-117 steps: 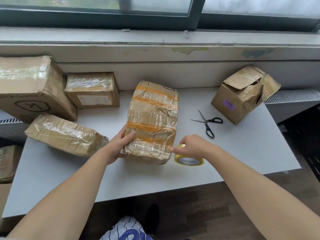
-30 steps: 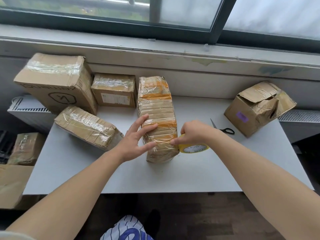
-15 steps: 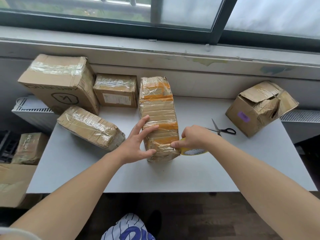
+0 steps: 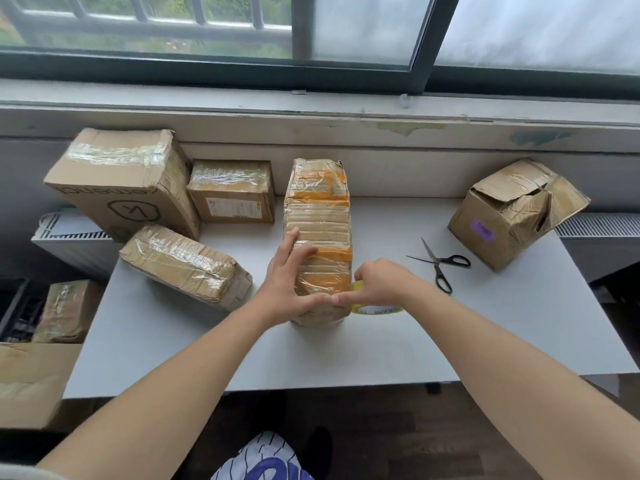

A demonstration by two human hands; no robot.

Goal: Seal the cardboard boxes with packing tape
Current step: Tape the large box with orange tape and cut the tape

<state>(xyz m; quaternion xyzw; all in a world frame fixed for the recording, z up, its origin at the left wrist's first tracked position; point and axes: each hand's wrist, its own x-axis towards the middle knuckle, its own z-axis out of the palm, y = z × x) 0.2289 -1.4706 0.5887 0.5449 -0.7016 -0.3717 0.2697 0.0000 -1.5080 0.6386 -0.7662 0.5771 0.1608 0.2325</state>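
Head view: tall taped box upright on its narrow end at the middle of the white table, wrapped in clear and orange tape. Left hand pressed against the box's left face, fingers spread and nearly straight, thumb stretched across the near end. Right hand just right of the box, curled round the yellow tape roll, 1 fingertip reaching the near end and meeting the left thumb. Most of the roll hidden under that hand; only its lower rim and part of the printed core visible. Any strip between roll and box too clear to make out. Right of the box: black scissors, blades apart, then a crumpled box with flaps ajar. Left of the box: flat box, small box, large box, all taped. Further left, below table level, 2 lower boxes, the nearer cut off by the frame edge.
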